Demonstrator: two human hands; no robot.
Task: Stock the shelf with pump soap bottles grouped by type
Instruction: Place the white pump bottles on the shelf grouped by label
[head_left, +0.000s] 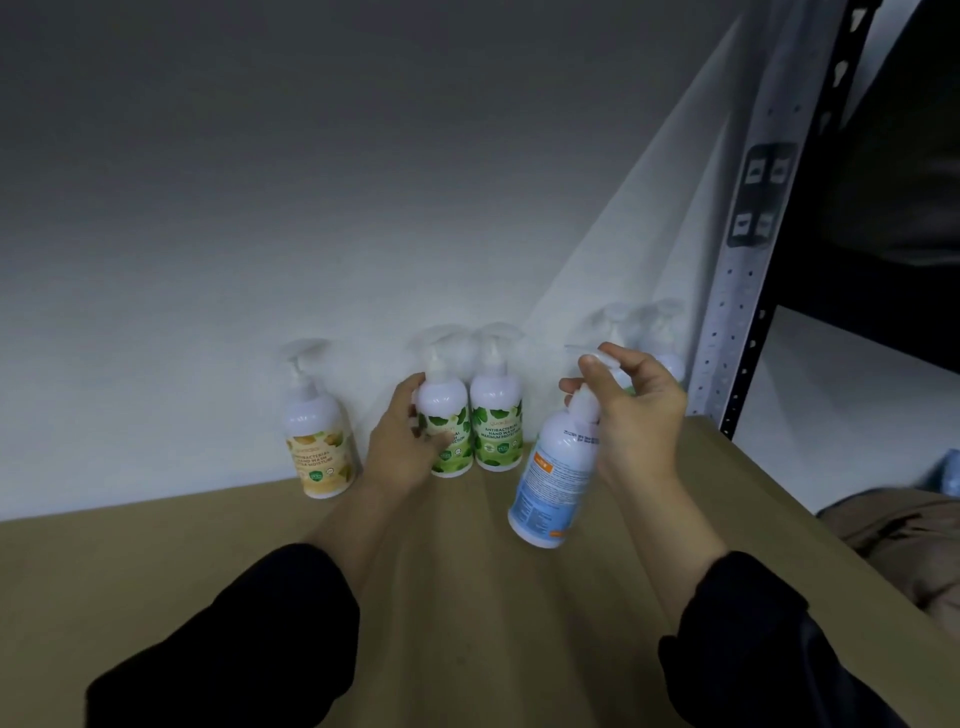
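Shelf board (208, 561) tan, wall (260, 208) white, upright (737, 291) perforated

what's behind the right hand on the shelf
Two more pump bottles stand by the wall behind the right hand; only their pump tops show, their labels mostly covered.

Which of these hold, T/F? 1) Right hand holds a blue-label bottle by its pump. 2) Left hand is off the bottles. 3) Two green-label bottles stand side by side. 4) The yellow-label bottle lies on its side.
1) True: the right hand grips the blue-label bottle at its pump, tilted.
2) False: the left hand holds the left green-label bottle.
3) True: it stands beside the right green-label bottle.
4) False: the yellow-label bottle stands upright on the shelf.
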